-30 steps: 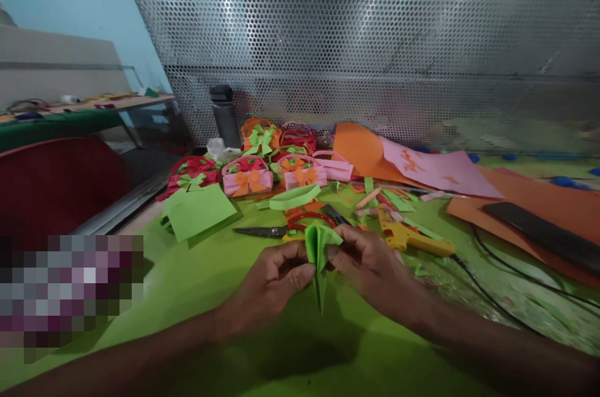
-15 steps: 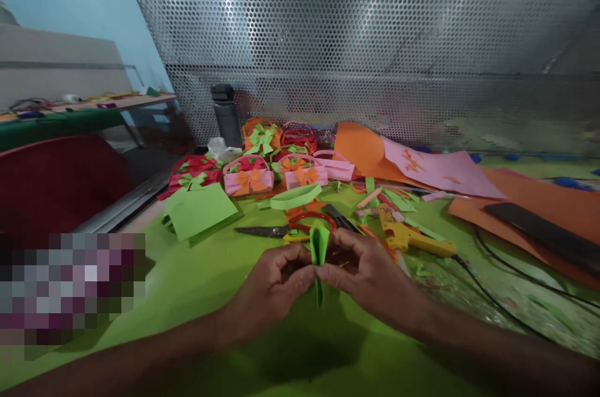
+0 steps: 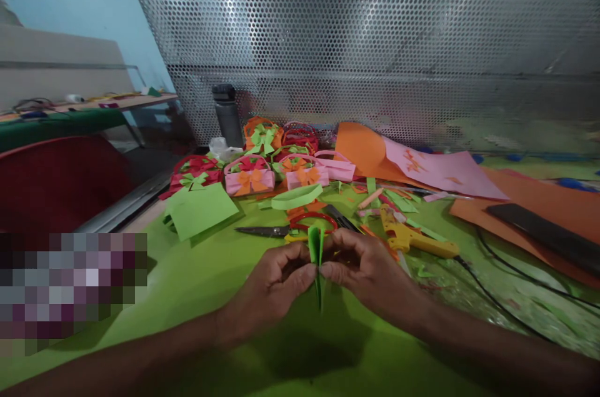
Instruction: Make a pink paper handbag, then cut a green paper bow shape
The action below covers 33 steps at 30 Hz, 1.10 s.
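Observation:
Between my two hands, a folded piece of green craft paper or foam (image 3: 315,246) stands upright above the table, its top edges spread apart. My left hand (image 3: 281,275) pinches it from the left with thumb and fingers. From the right, my right hand (image 3: 359,262) pinches it too, and the two thumbs nearly meet. Some fingertips are hidden behind the piece. Just beyond my hands lie scissors with red handles (image 3: 312,217) and dark blades, pointing left. A yellow glue gun (image 3: 412,239) lies to the right of my right hand.
Small handmade bags with bows (image 3: 250,178) stand at the back beside a dark bottle (image 3: 228,115). A green sheet (image 3: 201,209) lies at left. Orange and pink sheets (image 3: 443,165) lie at back right, with a black bar (image 3: 546,237). A black cable (image 3: 497,309) crosses the right side.
The top edges of the folded green piece have parted slightly more. My hands stay in nearly the same place, and the things on the table have not moved.

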### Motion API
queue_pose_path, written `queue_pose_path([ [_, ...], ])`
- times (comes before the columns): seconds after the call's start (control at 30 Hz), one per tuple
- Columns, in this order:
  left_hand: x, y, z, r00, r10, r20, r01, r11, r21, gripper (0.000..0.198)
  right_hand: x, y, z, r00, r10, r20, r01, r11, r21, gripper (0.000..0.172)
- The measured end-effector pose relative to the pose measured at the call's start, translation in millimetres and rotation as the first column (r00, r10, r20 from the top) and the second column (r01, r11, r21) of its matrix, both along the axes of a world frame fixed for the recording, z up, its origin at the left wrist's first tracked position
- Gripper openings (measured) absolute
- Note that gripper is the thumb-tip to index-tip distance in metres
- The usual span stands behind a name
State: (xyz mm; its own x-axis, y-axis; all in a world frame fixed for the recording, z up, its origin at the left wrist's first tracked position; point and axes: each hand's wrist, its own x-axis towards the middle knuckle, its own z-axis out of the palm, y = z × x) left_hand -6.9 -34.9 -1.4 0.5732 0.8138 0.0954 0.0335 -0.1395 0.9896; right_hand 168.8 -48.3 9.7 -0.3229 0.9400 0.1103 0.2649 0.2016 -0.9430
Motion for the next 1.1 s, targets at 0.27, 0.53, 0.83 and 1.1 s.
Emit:
queue_pose_path([
  [0.27, -0.8, 1.0, 0.4, 1.0, 0.015, -0.007, -0.015, 0.998, -0.063, 0.028, 0.4, -0.7, 1.5, 1.0, 0.005, 0.018, -0.005, 1.0, 0.009, 0.007],
  [0.53, 0.6, -0.1, 3.5, 1.0, 0.028, 0.008, -0.028, 0.998, -0.05, 0.028, -0.2, -3.4, 4.6, 1.0, 0.005, 0.022, -0.006, 1.0, 0.023, 0.007],
  [0.83, 0.7, 0.1, 1.6, 0.998, 0.044, -0.049, -0.045, 0.999, -0.017, 0.022, -2.4, -4.4, 2.3, 0.986, -0.033, 0.161, 0.034, 0.999, -0.003, 0.018],
  [1.1, 1.1, 1.2, 0.4, 0.997, 0.021, -0.071, -0.021, 1.0, -0.007, 0.022, -4.0, -5.3, -5.7, 0.968, -0.094, 0.234, 0.08, 0.995, 0.066, 0.024],
])
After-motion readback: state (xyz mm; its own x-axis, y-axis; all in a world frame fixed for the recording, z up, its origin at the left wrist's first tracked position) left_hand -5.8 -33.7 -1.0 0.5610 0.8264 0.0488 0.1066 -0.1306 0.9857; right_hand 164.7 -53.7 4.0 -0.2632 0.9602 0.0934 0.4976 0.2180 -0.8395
